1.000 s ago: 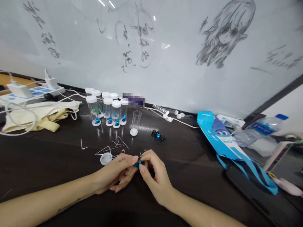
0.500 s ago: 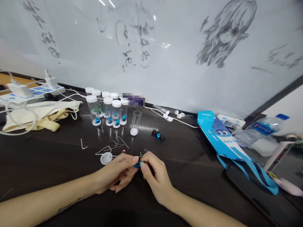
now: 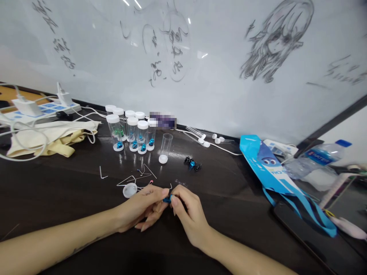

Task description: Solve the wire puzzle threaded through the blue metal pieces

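Observation:
My left hand (image 3: 146,208) and my right hand (image 3: 187,214) meet low in the middle, both closed on a small blue part (image 3: 167,199) that their fingers mostly hide. A white cap (image 3: 130,190) lies beside my left hand, with thin bent wires (image 3: 146,172) behind it. Past my hands an open clear tube (image 3: 166,148) stands upright on a white base. To its right sits a small pile of black and blue parts (image 3: 192,164). Several capped tubes (image 3: 132,133) with blue or green pieces inside stand at the back left.
An L-shaped key (image 3: 101,173) lies at left, near a cream cloth bag (image 3: 54,139) and a power strip (image 3: 46,110). Loose tubes and caps (image 3: 197,135) rest by the whiteboard (image 3: 212,76). At right are a blue bag (image 3: 266,164), bottle (image 3: 327,152) and dark tablet (image 3: 304,236).
The view has shifted slightly. Both hands stay together on the blue part, with only a tiny movement of the fingers.

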A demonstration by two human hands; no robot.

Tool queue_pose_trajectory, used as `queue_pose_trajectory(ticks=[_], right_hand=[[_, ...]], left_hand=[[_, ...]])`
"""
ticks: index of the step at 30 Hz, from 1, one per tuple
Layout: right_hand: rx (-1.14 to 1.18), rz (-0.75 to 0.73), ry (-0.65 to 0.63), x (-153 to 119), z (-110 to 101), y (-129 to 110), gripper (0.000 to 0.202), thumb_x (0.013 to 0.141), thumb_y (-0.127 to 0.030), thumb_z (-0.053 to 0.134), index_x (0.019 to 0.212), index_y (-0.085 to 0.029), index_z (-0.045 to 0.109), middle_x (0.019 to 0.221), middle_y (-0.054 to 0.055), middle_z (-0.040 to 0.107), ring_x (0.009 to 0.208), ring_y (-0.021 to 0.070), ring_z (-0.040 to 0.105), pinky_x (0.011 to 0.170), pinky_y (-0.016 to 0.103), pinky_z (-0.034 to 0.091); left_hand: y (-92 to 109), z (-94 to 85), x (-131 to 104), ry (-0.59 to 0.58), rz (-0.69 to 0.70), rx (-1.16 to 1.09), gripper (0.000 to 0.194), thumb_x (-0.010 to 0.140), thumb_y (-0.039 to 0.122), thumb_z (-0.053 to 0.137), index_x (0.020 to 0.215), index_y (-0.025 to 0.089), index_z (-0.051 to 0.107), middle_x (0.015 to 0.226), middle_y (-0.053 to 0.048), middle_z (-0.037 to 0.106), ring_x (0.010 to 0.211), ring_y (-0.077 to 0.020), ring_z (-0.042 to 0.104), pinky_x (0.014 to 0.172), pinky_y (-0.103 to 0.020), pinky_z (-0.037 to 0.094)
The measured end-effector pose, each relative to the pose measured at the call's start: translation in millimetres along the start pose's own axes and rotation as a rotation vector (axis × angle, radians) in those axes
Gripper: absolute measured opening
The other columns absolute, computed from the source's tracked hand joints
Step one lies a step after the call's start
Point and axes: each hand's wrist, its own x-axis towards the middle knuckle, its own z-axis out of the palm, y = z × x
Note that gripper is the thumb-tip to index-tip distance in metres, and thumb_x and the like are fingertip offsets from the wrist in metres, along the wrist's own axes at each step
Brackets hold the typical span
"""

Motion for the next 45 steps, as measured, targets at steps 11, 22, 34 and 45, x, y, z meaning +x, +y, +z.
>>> queue_pose_trajectory(ticks=[11, 22, 34, 45], right_hand=[[-0.001, -0.008, 0.004, 1.1, -0.5, -0.1, 0.036, 0.102, -0.033, 0.039, 0.069, -0.02, 0.046, 0.068, -0.001, 0.048, 0.064, 0.0145, 0.046, 0.062, 0.028, 0.035], [-0.028, -0.016, 0.033, 0.8, 0.4, -2.7, 0.019, 0.099, -0.027, 0.044, 0.084, -0.02, 0.053, 0.078, 0.001, 0.052, 0.069, 0.0149, 0.049, 0.066, 0.027, 0.039], [-0.017, 0.024, 0.001, 1.4, -0.1, 0.3, 0.042, 0.103, -0.036, 0.037, 0.066, -0.02, 0.047, 0.065, -0.001, 0.048, 0.063, 0.0145, 0.048, 0.062, 0.027, 0.036], [-0.022, -0.007, 0.015, 1.7, -0.4, -2.6, 0.03, 0.102, -0.032, 0.041, 0.077, -0.02, 0.052, 0.074, 0.0, 0.052, 0.069, 0.0152, 0.05, 0.066, 0.028, 0.039]], left_hand=[[-3.2, -2.2, 0.7, -0.01, -0.014, 0.008, 0.049, 0.091, 0.055, 0.052, 0.058, 0.018, 0.047, 0.037, 0.007, 0.039, 0.025, -0.0046, 0.029, 0.024, -0.015, 0.018], [0.5, -1.3, 0.7, 0.013, -0.008, -0.01, 0.05, 0.09, 0.056, 0.051, 0.058, 0.018, 0.046, 0.037, 0.008, 0.037, 0.026, -0.0053, 0.033, 0.024, -0.014, 0.018], [-1.1, -1.4, 1.3, -0.002, -0.006, 0.005, 0.049, 0.089, 0.056, 0.053, 0.058, 0.018, 0.047, 0.037, 0.008, 0.039, 0.025, -0.0048, 0.03, 0.024, -0.014, 0.017], [-1.3, -2.5, 1.1, 0.007, -0.002, -0.005, 0.05, 0.09, 0.055, 0.052, 0.056, 0.018, 0.046, 0.036, 0.007, 0.039, 0.025, -0.0052, 0.03, 0.024, -0.015, 0.017]])
